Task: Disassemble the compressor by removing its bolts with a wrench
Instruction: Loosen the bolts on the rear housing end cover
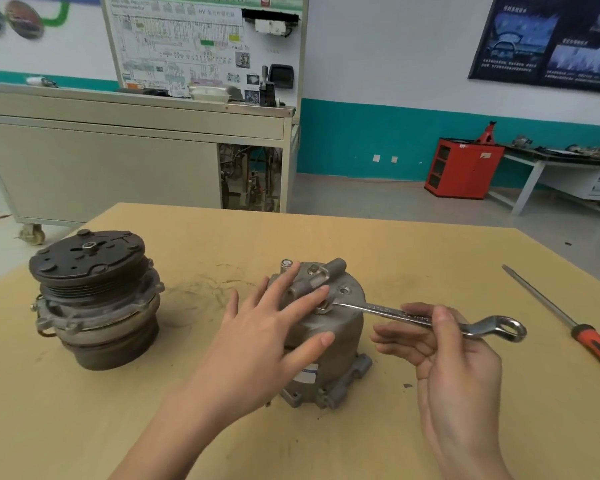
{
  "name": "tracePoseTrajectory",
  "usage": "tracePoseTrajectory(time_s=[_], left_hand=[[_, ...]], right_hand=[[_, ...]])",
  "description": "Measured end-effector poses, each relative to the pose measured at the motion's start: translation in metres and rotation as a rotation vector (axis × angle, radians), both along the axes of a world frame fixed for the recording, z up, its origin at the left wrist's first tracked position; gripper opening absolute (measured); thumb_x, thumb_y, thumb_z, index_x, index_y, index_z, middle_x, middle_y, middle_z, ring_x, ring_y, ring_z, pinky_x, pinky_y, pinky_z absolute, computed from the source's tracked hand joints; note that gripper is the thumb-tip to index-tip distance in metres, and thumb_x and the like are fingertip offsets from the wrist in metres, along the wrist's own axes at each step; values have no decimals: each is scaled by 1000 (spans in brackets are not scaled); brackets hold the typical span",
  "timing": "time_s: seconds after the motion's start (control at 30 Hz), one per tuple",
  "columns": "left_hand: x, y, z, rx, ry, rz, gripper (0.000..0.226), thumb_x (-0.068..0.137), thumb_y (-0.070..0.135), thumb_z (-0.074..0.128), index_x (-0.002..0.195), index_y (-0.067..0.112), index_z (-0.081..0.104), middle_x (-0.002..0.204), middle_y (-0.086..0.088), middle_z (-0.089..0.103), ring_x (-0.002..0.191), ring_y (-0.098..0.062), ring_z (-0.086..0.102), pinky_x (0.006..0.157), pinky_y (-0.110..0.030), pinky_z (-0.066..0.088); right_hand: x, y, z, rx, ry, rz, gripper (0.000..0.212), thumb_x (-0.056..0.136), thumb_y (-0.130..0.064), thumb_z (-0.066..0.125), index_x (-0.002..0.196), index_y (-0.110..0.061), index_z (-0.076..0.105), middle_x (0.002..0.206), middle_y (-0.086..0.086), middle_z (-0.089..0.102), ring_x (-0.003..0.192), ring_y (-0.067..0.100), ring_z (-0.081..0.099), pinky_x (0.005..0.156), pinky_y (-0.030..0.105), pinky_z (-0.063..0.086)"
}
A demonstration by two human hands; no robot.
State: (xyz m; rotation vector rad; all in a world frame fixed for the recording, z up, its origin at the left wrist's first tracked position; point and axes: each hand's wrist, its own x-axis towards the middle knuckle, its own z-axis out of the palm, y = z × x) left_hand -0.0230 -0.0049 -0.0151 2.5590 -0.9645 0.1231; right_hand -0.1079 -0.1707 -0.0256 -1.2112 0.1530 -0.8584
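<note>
Compressor [329, 327] was early-stage: flat left hand [257, 334] pressed its top, right hand [454, 358] pinched wrench [378, 309] set there; top bolt [313, 269] looked unremoved.

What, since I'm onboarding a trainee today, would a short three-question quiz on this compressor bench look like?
1. True or false: the right hand holds the silver steel wrench, whose far end sits atop the grey cast-metal compressor housing.
2. Which hand lies flat on the housing? A) left hand B) right hand C) neither
3. Fill in: the orange-and-black-handled screwdriver lies on the tan wooden table to the housing's ___.
Key: 1 true; 2 A; 3 right.
</note>
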Motion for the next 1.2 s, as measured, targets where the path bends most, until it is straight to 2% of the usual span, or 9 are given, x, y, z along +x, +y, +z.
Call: tracePoseTrajectory(time_s=[0.2, 0.33, 0.37, 0.57, 0.67, 0.73, 0.83, 0.97, 1.2], left_hand=[[-3, -2, -2, 116, -86, 61, 64, 67, 80, -14, 130, 70, -13, 145, 26, -34, 150, -12, -2, 120, -52, 0], [-2, -3, -2, 89, -94, 74, 76, 66, 78, -9, 141, 65, 2, 159, 24, -12, 150, -11, 3, 120, -51, 0], [-2, -3, -2, 84, -90, 76, 75, 69, 78, -5, 141, 64, 5, 159, 24, -5, 149, -10, 4, 120, -51, 1], [0, -2, 0, 62, -52, 53, 59, 86, 72, 24, 143, 62, 14, 156, 23, 10, 148, -9, 11, 119, -54, 0], [2, -1, -1, 70, -55, 39, 68, 80, 74, 16, 142, 62, -7, 157, 23, 6, 148, -9, 9, 119, -54, -4], [1, -2, -4, -31, -22, 32, 77, 78, 74, 22, 136, 60, -28, 158, 27, -2, 148, -5, 7, 119, -51, -6], [-2, -4, -9, -227, 74, 134, 100, 74, 74, 43, 143, 49, -25, 156, 28, -11, 146, 2, 2, 121, -45, -5], [-2, -7, -10, -255, 172, 250, 109, 70, 79, 50, 154, 28, 1, 159, 14, 10, 145, -8, 13, 120, -44, 13], [-6, -10, -4, -188, 144, 263, 103, 55, 81, 30, 145, 32, 21, 140, 13, 38, 133, -11, 33, 116, -44, 18]], right_hand=[[-1, -5, -4, -71, 2, -32, 31, 95, -29, 39, 87, -7, 60, 64, 18, 68, 49, 25, 63, 46, 22, 50], [5, -10, -5, -105, -121, -151, 3, 92, -30, 52, 93, -28, 50, 67, 8, 65, 39, 22, 54, 41, 19, 42], [7, -12, -7, -106, -147, -193, 9, 95, -25, 52, 90, -33, 49, 68, 7, 64, 38, 23, 53, 40, 19, 41], [54, -45, 5, -16, 41, -247, 9, 98, -14, 48, 98, -22, 44, 63, -8, 62, 32, 11, 48, 35, 16, 33], [99, -67, 25, -268, 325, -149, 12, 94, -10, 52, 106, -9, 52, 74, 9, 62, 32, 10, 44, 33, 16, 31], [134, -70, 40, -535, 545, -112, 19, 93, -17, 54, 110, -7, 57, 73, 5, 59, 39, 10, 43, 36, 18, 32], [184, -40, 55, -1058, 725, -95, 20, 96, -24, 50, 107, -10, 57, 75, 2, 56, 56, 10, 48, 49, 24, 36], [217, 20, 67, -1412, 652, 79, 25, 97, -25, 43, 112, -10, 56, 106, 14, 62, 89, 28, 60, 78, 39, 51], [172, 96, 96, -1787, 218, 223, 27, 100, -35, 40, 116, -16, 52, 94, 8, 64, 81, 29, 58, 68, 34, 44]])
